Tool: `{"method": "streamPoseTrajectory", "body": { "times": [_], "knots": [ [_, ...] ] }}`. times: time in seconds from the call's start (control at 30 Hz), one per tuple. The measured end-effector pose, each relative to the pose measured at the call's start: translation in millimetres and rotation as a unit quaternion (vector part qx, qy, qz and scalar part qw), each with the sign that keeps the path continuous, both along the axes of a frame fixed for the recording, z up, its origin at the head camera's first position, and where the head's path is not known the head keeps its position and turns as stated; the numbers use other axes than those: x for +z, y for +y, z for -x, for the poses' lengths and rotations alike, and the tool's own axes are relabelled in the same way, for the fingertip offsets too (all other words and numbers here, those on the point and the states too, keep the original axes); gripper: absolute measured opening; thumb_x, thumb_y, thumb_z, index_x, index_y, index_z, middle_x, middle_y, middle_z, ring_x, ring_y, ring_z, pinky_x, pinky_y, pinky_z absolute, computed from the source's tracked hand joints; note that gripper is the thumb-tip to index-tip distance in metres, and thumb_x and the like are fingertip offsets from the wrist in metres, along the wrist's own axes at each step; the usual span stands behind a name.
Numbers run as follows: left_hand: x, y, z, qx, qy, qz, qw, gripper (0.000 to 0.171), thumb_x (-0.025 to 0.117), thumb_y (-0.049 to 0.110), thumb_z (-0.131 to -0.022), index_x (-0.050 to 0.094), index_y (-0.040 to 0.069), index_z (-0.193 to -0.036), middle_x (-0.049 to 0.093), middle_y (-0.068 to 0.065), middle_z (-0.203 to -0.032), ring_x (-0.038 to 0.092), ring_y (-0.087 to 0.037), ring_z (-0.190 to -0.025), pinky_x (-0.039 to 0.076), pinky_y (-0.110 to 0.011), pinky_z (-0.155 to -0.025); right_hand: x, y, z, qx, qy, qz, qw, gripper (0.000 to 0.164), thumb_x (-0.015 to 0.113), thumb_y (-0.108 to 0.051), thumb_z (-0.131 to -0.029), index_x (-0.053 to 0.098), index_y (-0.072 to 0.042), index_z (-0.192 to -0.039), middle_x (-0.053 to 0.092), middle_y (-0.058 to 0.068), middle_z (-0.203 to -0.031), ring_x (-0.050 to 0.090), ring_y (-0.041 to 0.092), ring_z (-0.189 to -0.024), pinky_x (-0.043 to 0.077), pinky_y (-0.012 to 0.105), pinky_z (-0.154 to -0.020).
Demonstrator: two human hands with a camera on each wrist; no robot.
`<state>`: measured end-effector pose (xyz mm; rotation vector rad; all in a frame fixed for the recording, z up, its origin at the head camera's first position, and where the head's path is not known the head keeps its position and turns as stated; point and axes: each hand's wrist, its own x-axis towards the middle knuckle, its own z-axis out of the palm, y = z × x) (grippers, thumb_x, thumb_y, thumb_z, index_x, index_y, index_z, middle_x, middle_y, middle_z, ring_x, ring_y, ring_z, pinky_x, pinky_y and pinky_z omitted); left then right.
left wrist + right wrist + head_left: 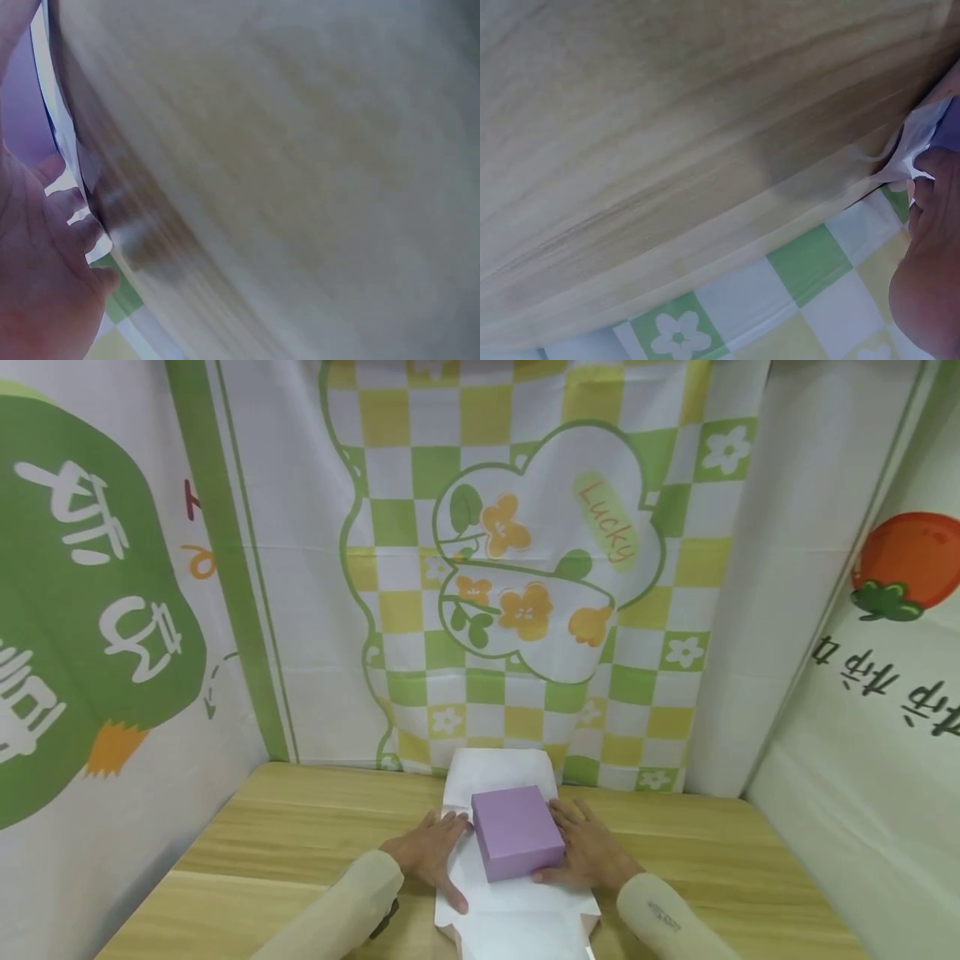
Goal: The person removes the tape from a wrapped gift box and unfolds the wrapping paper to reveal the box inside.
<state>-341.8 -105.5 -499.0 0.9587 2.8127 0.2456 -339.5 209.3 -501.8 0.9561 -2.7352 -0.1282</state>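
A square purple box [517, 831] sits, slightly turned, on a long white sheet [517, 922] that looks like unfolded paper or card with notched edges. My left hand [433, 853] rests on the sheet's left edge, thumb and fingers spread. Its fingertips come close to the box's left side; whether they touch it I cannot tell. Against the right side of the box lies my right hand [588, 852], fingers extended and thumb along the front corner. In the left wrist view the palm [45, 262] faces the purple side. The right wrist view catches only part of the hand [930, 255].
The sheet lies on a wooden table [315, 827] and reaches its back edge. Behind hangs a checkered green and yellow curtain [517, 718]. Printed white cloth walls [862, 793] close in both sides. A dark band [385, 918] shows at the left wrist.
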Motion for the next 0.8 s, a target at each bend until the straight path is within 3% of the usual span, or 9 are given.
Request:
{"method": "streamPoseTrajectory", "body": {
  "times": [0.2,0.4,0.63,0.67,0.8],
  "knots": [
    [-3.1,-2,-0.4,-0.002,0.007,-0.003,1.0000,0.128,0.080,0.073,-0.057,0.027,0.007,-0.153,0.023,-0.019,-0.162,0.024,-0.037,-0.149,0.017,-0.061,-0.120,-5.3,3,1.8,0.008,0.019,-0.003,1.000,0.095,0.051,-0.077,-0.083,0.043,-0.007,-0.147,0.042,0.014,-0.154,0.040,0.032,-0.142,0.025,0.059,-0.118],
    [-0.3,-2,-1.6,-0.008,-0.003,-0.009,0.9999,0.125,0.080,0.072,-0.059,0.028,0.007,-0.152,0.022,-0.020,-0.162,0.023,-0.038,-0.149,0.017,-0.061,-0.120,-8.5,7,5.5,0.021,0.067,-0.045,0.997,0.088,0.043,-0.076,-0.087,0.050,-0.008,-0.143,0.045,0.014,-0.152,0.040,0.032,-0.142,0.030,0.055,-0.116],
    [-1.0,-2,-0.7,-0.001,-0.007,-0.005,1.0000,0.125,0.080,0.072,-0.058,0.028,0.008,-0.153,0.023,-0.017,-0.162,0.023,-0.036,-0.150,0.017,-0.060,-0.121,-6.0,9,6.4,0.002,0.031,-0.053,0.998,0.073,0.041,-0.072,-0.091,0.076,-0.009,-0.101,0.045,0.014,-0.152,0.043,0.035,-0.140,0.031,0.056,-0.117],
    [-1.0,-2,-0.7,-0.001,-0.007,-0.005,1.0000,0.125,0.080,0.073,-0.058,0.028,0.008,-0.153,0.023,-0.017,-0.162,0.023,-0.036,-0.150,0.018,-0.060,-0.120,-6.2,10,6.4,0.001,0.022,-0.044,0.999,0.071,0.042,-0.071,-0.091,0.076,-0.008,-0.101,0.045,0.015,-0.152,0.042,0.036,-0.140,0.030,0.056,-0.117],
    [-1.1,-2,-0.2,0.000,-0.007,-0.001,1.0000,0.126,0.079,0.074,-0.058,0.027,0.009,-0.153,0.023,-0.016,-0.163,0.022,-0.035,-0.150,0.018,-0.060,-0.121,-8.9,14,6.9,-0.002,-0.021,-0.001,1.000,0.074,0.046,-0.067,-0.092,0.064,-0.005,-0.128,0.045,0.017,-0.151,0.038,0.036,-0.143,0.027,0.058,-0.118]
  ]
}}
